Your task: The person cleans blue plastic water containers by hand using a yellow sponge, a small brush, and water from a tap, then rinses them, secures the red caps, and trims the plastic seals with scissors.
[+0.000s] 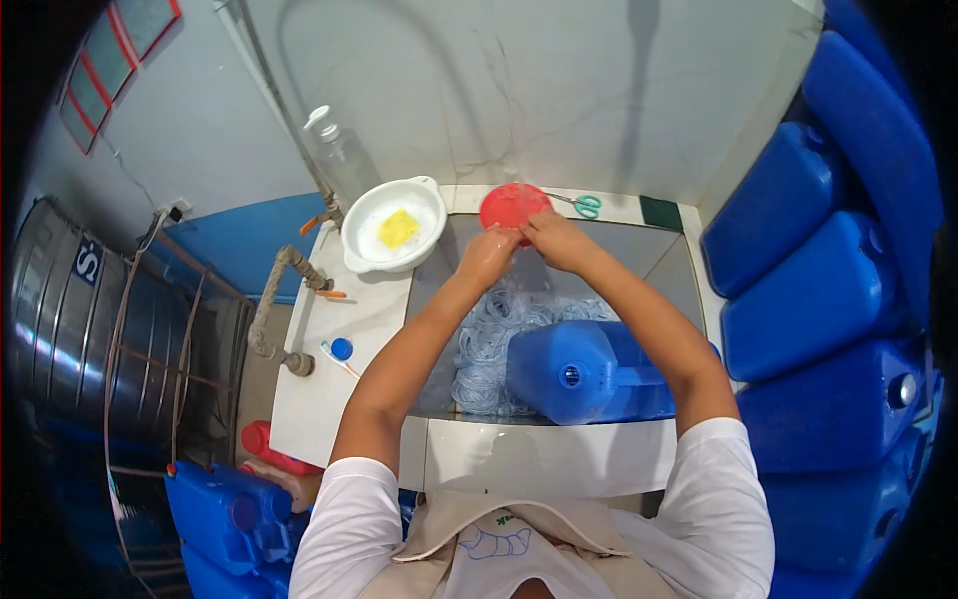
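My left hand (485,256) and my right hand (560,241) meet at the near edge of a round red plastic bowl (515,201), over the back of the tiled sink (662,247). My fingers overlap its rim, and whether they grip it is hidden. Wet skin shines on my left hand, and droplets show below. Beneath my arms, coils of thin clear tubing (483,352) lie in the sink. A blue plastic jerrycan (557,367) lies on them with its uncapped mouth facing up.
Left of the sink stand a white basin (355,251) holding suds and a yellow sponge (398,227), a clear pump bottle (340,153), pipe taps (288,262), a toothbrush (337,358) and a blue cap (341,348). Green-handled scissors (587,206) lie behind. Blue jerrycans (808,292) line the right.
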